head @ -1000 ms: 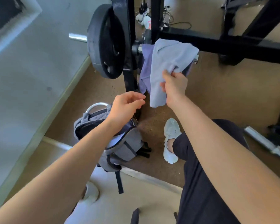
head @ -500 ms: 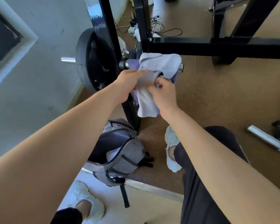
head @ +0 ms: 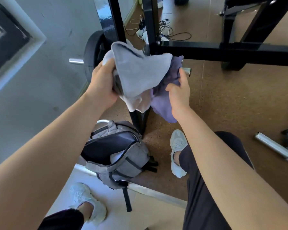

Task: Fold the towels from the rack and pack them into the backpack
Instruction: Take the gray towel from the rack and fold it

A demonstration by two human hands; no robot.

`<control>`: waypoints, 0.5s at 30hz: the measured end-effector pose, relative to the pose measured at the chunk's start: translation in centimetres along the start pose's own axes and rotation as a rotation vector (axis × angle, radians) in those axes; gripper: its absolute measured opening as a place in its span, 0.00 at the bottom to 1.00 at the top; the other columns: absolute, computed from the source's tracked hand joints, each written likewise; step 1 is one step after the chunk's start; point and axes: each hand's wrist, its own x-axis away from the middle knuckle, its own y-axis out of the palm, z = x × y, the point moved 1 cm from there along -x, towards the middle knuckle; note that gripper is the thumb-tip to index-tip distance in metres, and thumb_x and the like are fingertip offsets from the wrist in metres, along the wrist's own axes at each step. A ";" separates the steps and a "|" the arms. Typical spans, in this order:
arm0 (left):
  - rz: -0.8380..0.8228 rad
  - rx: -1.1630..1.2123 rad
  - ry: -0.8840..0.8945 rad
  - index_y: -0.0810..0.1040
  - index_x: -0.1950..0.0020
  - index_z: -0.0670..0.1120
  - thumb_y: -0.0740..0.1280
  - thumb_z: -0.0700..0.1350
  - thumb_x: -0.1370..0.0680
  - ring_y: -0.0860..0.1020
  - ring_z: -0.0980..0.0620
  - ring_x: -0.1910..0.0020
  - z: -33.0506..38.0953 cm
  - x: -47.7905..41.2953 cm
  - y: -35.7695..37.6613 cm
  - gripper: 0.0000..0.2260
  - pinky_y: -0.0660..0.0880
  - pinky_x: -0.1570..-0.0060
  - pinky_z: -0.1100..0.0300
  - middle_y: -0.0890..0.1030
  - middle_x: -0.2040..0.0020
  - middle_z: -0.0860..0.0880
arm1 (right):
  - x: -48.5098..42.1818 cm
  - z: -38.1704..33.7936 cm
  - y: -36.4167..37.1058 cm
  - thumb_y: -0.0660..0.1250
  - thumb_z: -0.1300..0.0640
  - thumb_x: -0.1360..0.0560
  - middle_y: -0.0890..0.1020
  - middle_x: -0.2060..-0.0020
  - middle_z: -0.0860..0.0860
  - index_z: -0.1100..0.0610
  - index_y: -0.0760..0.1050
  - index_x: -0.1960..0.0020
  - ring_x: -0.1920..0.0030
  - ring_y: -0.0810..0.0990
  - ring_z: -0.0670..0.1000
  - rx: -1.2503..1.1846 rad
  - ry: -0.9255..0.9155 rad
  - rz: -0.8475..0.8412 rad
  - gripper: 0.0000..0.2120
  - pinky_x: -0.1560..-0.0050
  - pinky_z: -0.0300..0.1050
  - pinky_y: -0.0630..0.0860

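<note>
The left hand point(head: 101, 83) is closing around a bunched grey towel point(head: 140, 75), gripping it at the towel's left edge. The right hand point(head: 179, 93) is pinching a purple towel point(head: 163, 103) just to the right of the grey towel; thumb and fingers are pressing into the cloth. A paler, whitish cloth point(head: 137, 103) is hanging below the grey towel; whether it is a separate towel cannot be told.

Both towels are sitting at the chrome bar end point(head: 186, 71) of the black rack point(head: 223, 50), and the purple towel appears to be draping over that bar. A weight plate point(head: 92, 52) is mounted to the left of the towels.

The backpack point(head: 118, 156) is lying on the floor directly below the towels, mouth open, with something pale inside.

Risks from here:
- The purple towel is possibly snagging on the bar end if it is pulled sideways.
- Handling two towels at once is likely to drop one onto the floor beside the backpack.
- Neither towel is folded; packing them bunched is wasting space.
</note>
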 end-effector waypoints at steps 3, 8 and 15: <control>0.015 0.055 0.013 0.81 0.56 0.50 0.73 0.48 0.27 0.78 0.45 0.58 0.2 2.7 -2.2 0.04 0.75 0.53 0.51 0.77 0.59 0.46 | -0.7 0.7 0.2 0.59 0.70 0.21 0.64 0.21 0.48 0.50 0.55 0.18 0.23 0.64 0.50 0.004 -0.012 -0.012 0.36 0.55 0.22 0.69; 0.082 -0.120 0.005 0.80 0.50 0.47 0.71 0.48 0.23 0.77 0.52 0.63 -0.5 7.8 -5.2 0.06 0.77 0.61 0.61 0.78 0.60 0.50 | -0.6 0.2 0.7 0.65 0.69 0.25 0.69 0.24 0.50 0.50 0.52 0.18 0.27 0.71 0.52 -0.010 -0.028 -0.039 0.42 0.31 0.53 0.75; 0.156 -0.276 -0.042 0.83 0.56 0.49 0.65 0.40 0.19 0.79 0.57 0.67 -2.9 11.0 -6.3 0.10 0.76 0.68 0.64 0.81 0.64 0.55 | -3.2 -0.4 1.0 0.71 0.61 0.25 0.81 0.59 0.45 0.56 0.77 0.40 0.62 0.84 0.46 0.157 -0.090 0.203 0.14 0.57 0.53 0.85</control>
